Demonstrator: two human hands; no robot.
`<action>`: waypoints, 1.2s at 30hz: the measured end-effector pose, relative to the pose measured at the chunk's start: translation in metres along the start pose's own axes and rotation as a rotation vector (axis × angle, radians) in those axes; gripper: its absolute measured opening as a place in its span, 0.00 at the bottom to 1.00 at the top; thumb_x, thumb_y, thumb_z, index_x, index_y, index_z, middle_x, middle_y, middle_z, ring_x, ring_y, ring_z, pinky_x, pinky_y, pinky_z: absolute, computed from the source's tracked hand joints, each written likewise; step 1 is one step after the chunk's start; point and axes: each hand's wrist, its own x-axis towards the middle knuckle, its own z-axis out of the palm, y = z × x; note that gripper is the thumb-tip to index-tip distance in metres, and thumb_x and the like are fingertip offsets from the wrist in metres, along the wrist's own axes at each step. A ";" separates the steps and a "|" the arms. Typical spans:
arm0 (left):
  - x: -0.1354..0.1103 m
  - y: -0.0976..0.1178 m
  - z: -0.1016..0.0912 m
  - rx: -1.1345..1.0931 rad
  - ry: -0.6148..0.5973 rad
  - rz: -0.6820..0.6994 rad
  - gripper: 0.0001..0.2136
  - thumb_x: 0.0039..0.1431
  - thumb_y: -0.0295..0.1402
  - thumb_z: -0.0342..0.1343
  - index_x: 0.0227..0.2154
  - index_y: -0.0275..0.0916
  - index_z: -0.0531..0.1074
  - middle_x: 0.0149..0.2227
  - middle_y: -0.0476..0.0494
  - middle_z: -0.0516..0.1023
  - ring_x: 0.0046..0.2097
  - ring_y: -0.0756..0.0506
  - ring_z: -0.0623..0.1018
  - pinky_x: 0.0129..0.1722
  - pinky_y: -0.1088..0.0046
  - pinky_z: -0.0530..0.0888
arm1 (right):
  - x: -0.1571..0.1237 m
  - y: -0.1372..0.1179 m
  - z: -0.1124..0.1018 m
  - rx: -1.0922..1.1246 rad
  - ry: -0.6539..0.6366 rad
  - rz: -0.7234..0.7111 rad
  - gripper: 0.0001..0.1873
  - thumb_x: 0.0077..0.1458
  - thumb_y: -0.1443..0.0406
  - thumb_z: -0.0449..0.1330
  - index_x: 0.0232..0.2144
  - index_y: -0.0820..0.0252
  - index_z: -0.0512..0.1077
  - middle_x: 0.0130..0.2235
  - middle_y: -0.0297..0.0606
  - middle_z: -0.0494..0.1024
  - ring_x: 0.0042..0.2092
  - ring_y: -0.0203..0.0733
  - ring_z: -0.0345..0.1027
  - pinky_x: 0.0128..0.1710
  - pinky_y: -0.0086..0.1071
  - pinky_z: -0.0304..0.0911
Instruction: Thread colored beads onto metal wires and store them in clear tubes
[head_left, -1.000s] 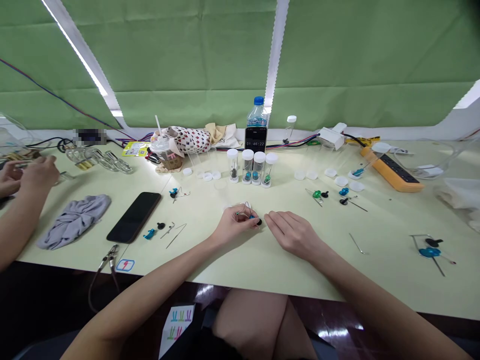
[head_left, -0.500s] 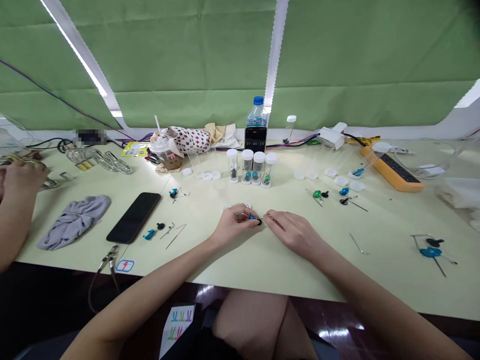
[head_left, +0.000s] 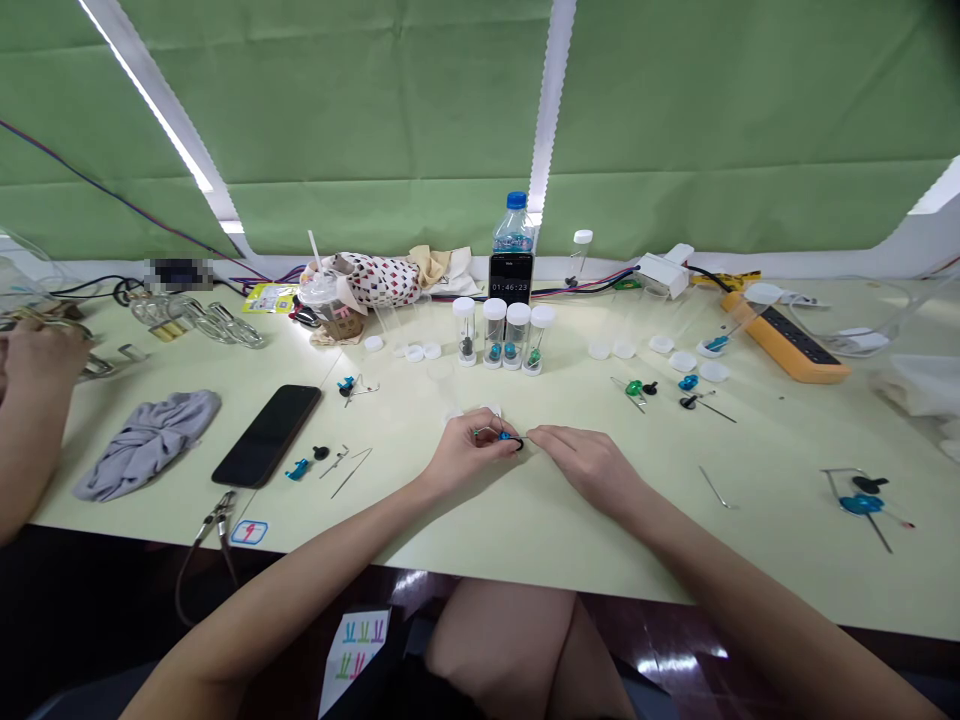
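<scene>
So the left hand (head_left: 469, 447) has thumb and fingers pinched shut around a small blue-and-black fitting (head_left: 505, 436), with some thin wire sticking up from it; the fitting sits right at those fingertips, on the side facing the other hand; the right hand (head_left: 589, 465) is just beside it, fingers bunched together, and a sliver of metal (head_left: 526, 437) shows between its fingertips and the fitting; can't tell if the right actually has hold of that.

Straight beyond the hands stand four capped clear tubes (head_left: 494, 335), with a phone showing a timer (head_left: 511, 280) and a water bottle (head_left: 515, 240) behind them; closer in, a white cap (head_left: 491, 411) pokes out just past the left fingers, so that's the nearest thing in the way; off to the left hand's side there's a blue clip (head_left: 298, 470), a black phone (head_left: 268, 435) and a grey cloth (head_left: 150, 445), then a co-worker's hand (head_left: 41, 365) well apart; on the right hand's side, a bent wire (head_left: 718, 487), then a blue-and-black cluster (head_left: 861, 504) farther out.

Both forearms cross the front edge of the table (head_left: 480, 540); a strip of tabletop runs between hands and edge; pliers (head_left: 219, 515) hang over that edge, left of the left forearm.
</scene>
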 end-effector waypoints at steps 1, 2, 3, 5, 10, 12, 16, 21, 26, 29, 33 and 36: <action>0.000 0.000 0.000 0.001 -0.003 0.005 0.09 0.47 0.34 0.62 0.29 0.34 0.75 0.31 0.45 0.73 0.31 0.50 0.75 0.37 0.69 0.75 | -0.001 0.000 0.001 0.022 -0.007 0.012 0.13 0.59 0.74 0.48 0.45 0.63 0.67 0.41 0.43 0.77 0.41 0.39 0.71 0.37 0.30 0.66; 0.001 0.000 0.000 0.003 -0.005 0.013 0.09 0.47 0.34 0.62 0.29 0.34 0.75 0.31 0.44 0.72 0.31 0.50 0.75 0.36 0.70 0.75 | -0.001 0.000 0.002 0.046 -0.013 0.029 0.13 0.59 0.74 0.48 0.45 0.63 0.67 0.40 0.42 0.77 0.40 0.39 0.71 0.37 0.30 0.65; 0.001 0.000 0.000 0.007 -0.005 0.024 0.09 0.47 0.34 0.62 0.29 0.34 0.75 0.32 0.44 0.72 0.31 0.50 0.75 0.36 0.70 0.75 | -0.002 0.000 0.004 0.073 -0.015 0.050 0.13 0.59 0.74 0.48 0.44 0.63 0.67 0.39 0.41 0.77 0.39 0.38 0.71 0.36 0.30 0.65; 0.001 0.000 0.000 0.018 -0.003 0.046 0.09 0.47 0.35 0.62 0.29 0.34 0.76 0.33 0.44 0.72 0.32 0.50 0.75 0.36 0.70 0.75 | -0.001 -0.001 0.006 0.137 -0.012 0.094 0.13 0.59 0.74 0.47 0.43 0.63 0.67 0.35 0.39 0.77 0.35 0.37 0.71 0.33 0.28 0.64; -0.001 -0.001 -0.001 0.047 0.003 0.072 0.09 0.49 0.36 0.60 0.31 0.35 0.76 0.33 0.44 0.71 0.33 0.50 0.75 0.37 0.69 0.76 | 0.004 -0.005 0.006 0.354 -0.058 0.226 0.12 0.63 0.69 0.45 0.40 0.61 0.68 0.28 0.33 0.74 0.23 0.30 0.64 0.26 0.25 0.60; -0.001 -0.001 -0.001 0.052 0.002 0.074 0.09 0.50 0.36 0.60 0.31 0.35 0.76 0.34 0.43 0.71 0.33 0.50 0.75 0.37 0.69 0.76 | 0.007 -0.007 0.004 0.407 -0.090 0.278 0.12 0.64 0.66 0.45 0.41 0.60 0.68 0.27 0.31 0.73 0.22 0.30 0.63 0.26 0.25 0.60; -0.001 0.000 -0.001 0.024 0.003 0.051 0.09 0.50 0.36 0.59 0.30 0.34 0.75 0.33 0.43 0.73 0.33 0.48 0.76 0.37 0.69 0.76 | 0.009 -0.006 0.003 0.395 -0.065 0.335 0.12 0.64 0.64 0.46 0.43 0.58 0.67 0.30 0.33 0.75 0.26 0.32 0.67 0.29 0.26 0.62; 0.001 0.003 -0.002 -0.046 0.034 0.010 0.10 0.50 0.36 0.60 0.30 0.33 0.74 0.30 0.43 0.75 0.32 0.47 0.77 0.36 0.69 0.74 | 0.005 0.001 0.007 0.219 0.035 0.195 0.14 0.61 0.64 0.51 0.49 0.59 0.66 0.39 0.41 0.75 0.38 0.39 0.71 0.36 0.30 0.65; 0.001 0.004 -0.002 -0.056 0.045 -0.005 0.10 0.49 0.37 0.60 0.30 0.33 0.73 0.29 0.43 0.75 0.31 0.46 0.77 0.36 0.68 0.74 | 0.000 0.004 0.007 0.000 0.056 0.044 0.17 0.60 0.69 0.51 0.51 0.63 0.65 0.41 0.44 0.75 0.41 0.41 0.70 0.38 0.32 0.67; 0.000 0.004 -0.002 -0.044 0.041 -0.003 0.11 0.49 0.37 0.60 0.30 0.33 0.73 0.29 0.44 0.74 0.31 0.47 0.77 0.35 0.69 0.74 | -0.001 0.004 0.006 -0.022 0.027 -0.001 0.18 0.60 0.71 0.50 0.52 0.65 0.64 0.41 0.45 0.75 0.42 0.41 0.70 0.38 0.33 0.67; 0.000 0.001 -0.003 -0.026 0.036 0.030 0.11 0.49 0.37 0.60 0.30 0.33 0.74 0.31 0.43 0.73 0.32 0.47 0.77 0.35 0.69 0.75 | -0.001 0.004 0.007 0.064 0.023 0.008 0.17 0.60 0.72 0.49 0.51 0.66 0.65 0.41 0.44 0.75 0.41 0.38 0.70 0.39 0.30 0.68; 0.000 -0.001 -0.003 -0.005 0.027 0.038 0.10 0.49 0.37 0.60 0.30 0.33 0.74 0.32 0.42 0.74 0.33 0.47 0.77 0.36 0.69 0.75 | 0.000 0.005 0.007 0.165 0.041 0.045 0.16 0.61 0.71 0.50 0.50 0.64 0.66 0.40 0.44 0.75 0.40 0.38 0.71 0.38 0.30 0.68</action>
